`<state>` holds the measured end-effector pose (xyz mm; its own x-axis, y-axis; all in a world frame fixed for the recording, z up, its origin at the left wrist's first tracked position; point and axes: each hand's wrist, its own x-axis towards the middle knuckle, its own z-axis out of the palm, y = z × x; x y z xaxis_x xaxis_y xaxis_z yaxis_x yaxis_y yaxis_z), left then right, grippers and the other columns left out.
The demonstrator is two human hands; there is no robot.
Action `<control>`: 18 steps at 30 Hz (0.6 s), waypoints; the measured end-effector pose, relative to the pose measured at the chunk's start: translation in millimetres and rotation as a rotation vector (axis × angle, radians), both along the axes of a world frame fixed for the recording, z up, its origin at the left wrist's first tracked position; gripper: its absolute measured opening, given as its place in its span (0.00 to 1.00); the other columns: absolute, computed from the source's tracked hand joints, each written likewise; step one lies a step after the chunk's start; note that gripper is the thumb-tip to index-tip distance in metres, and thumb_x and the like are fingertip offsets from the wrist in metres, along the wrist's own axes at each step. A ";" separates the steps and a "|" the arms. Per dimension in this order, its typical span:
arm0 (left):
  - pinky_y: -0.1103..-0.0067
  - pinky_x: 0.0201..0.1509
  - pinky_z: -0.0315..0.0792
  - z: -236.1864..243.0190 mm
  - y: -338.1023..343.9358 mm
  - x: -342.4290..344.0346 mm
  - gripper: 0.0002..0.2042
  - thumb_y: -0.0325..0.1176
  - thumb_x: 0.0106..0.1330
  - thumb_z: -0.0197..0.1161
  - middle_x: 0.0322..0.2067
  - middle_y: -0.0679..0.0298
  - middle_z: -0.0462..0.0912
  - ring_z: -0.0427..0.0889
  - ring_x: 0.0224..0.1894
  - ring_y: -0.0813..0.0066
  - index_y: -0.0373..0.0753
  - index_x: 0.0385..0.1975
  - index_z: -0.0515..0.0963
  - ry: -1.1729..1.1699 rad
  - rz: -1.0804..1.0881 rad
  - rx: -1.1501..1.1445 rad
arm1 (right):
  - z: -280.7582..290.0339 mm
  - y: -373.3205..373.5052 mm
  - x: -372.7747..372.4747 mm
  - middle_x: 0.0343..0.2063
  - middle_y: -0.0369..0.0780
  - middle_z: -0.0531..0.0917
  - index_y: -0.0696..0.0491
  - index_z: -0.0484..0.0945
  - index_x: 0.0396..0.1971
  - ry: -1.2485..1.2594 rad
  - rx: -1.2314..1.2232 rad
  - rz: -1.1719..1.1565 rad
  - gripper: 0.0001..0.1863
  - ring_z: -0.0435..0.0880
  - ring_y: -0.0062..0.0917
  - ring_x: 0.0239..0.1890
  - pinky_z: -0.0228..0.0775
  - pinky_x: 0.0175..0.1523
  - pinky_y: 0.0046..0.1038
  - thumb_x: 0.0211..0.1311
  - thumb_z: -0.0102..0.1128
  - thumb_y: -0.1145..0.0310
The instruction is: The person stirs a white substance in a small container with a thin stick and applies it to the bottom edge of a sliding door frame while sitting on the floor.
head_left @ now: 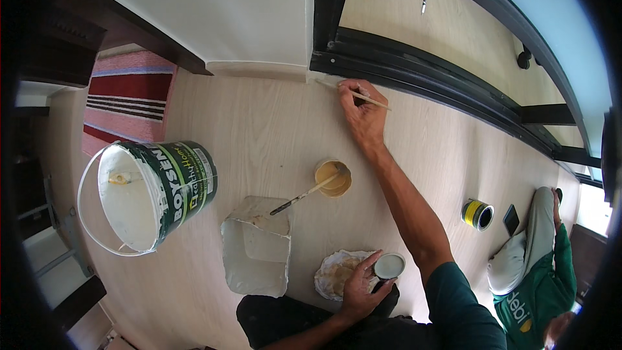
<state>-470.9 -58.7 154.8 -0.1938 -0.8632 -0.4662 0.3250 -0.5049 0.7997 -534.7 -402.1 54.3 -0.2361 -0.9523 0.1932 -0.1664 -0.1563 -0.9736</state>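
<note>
My right hand (pixel 364 115) is closed around a thin paintbrush (pixel 370 99). The brush's tip meets the foot of the wall, beside the corner of a black frame (pixel 414 65). Close to my knees, my left hand (pixel 358 293) grips a small round tub (pixel 390 264) of pale grey-green paint. Partly behind that hand lies a crumpled whitish disc (pixel 334 272) with tan stains. Between my arms stands a cup (pixel 334 179) of tan paint, and a second paintbrush (pixel 304 196) leans out of it.
A paint-smeared tray (pixel 256 253) sits left of my knees. Farther left is a large tipped-looking bucket (pixel 184 181) near a striped rug (pixel 129 97). To the right are a yellow-banded can (pixel 477 214), a dark phone-like slab (pixel 511 219) and a seated person in green (pixel 541 291).
</note>
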 end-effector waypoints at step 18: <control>0.65 0.76 0.67 1.6 -3.4 2.4 0.33 0.16 0.65 0.70 0.70 0.45 0.69 0.73 0.70 0.59 0.28 0.69 0.62 -0.081 -0.043 -0.033 | -5.4 -9.5 10.0 0.29 0.31 0.83 0.58 0.85 0.37 -0.038 -0.038 -0.007 0.04 0.74 0.10 0.28 0.68 0.32 0.17 0.65 0.68 0.75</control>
